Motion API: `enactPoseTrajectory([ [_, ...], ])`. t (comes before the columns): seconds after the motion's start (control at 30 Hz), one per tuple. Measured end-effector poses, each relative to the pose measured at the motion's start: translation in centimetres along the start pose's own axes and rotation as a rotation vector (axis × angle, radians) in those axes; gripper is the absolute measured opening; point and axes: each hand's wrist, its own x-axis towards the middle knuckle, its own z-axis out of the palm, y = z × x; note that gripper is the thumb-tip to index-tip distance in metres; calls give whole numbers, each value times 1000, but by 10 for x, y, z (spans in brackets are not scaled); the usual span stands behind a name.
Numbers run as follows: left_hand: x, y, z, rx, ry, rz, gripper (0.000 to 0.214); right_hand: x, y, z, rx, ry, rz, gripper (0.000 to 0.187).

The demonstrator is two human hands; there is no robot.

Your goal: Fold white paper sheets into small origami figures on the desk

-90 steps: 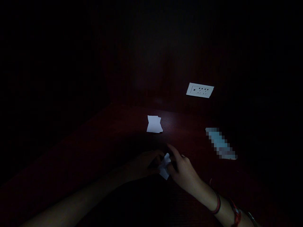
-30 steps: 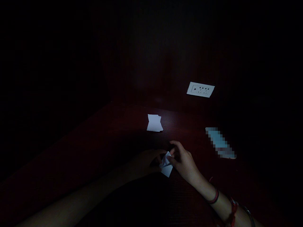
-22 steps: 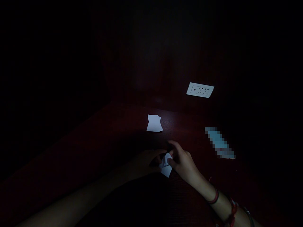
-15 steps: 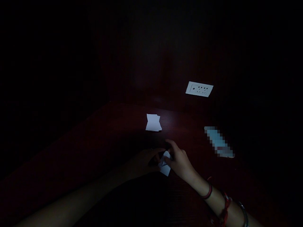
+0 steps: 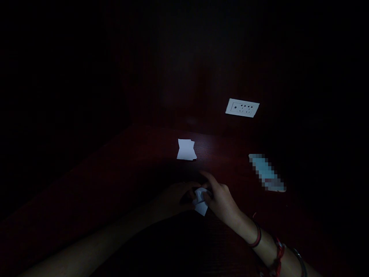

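A small piece of white folded paper (image 5: 201, 208) is held between both hands above the dark red table. My left hand (image 5: 177, 198), dim in shadow, grips its left side with the fingers closed. My right hand (image 5: 220, 198) pinches the right and upper part, its thumb lying on the fold and its index finger reaching out beyond the far edge. Fingers cover part of the paper, so the exact folds are hard to make out. Farther back, a few creased white paper sheets (image 5: 186, 149) lie stacked on the table.
A phone-like flat object (image 5: 266, 173), its face pixelated, lies on the table (image 5: 138, 154) to the right. On the dark wall behind is a white power socket (image 5: 242, 107). The surroundings are very dark on both sides.
The paper's upper flap has come down lower and flatter under my right thumb. My right forearm has shifted slightly to the right; my left hand has barely moved.
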Motion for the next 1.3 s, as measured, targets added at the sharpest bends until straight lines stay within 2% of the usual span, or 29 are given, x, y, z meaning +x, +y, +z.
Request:
enactPoseTrajectory([
  [0.17,-2,-8,1,0,-11,38,43,-2,2,-2,50,45,30,57],
  [0.33,-1,-5,1,-25,12,16,44,-3,2,-2,74,36,-1,58],
  [0.53,-3,-4,1,38,12,42,37,-1,5,-9,48,-89,-93,59],
  [0.73,-5,-3,-1,111,26,139,30,-2,7,-18,71,-184,-150,53],
  [0.93,-5,-1,-4,158,8,111,25,0,13,-17,238,-167,-42,46],
  [1.07,-5,1,-3,171,10,134,25,0,19,-13,216,-115,41,46],
  [1.3,-11,19,-4,119,58,164,30,-3,16,-13,342,-120,140,47],
])
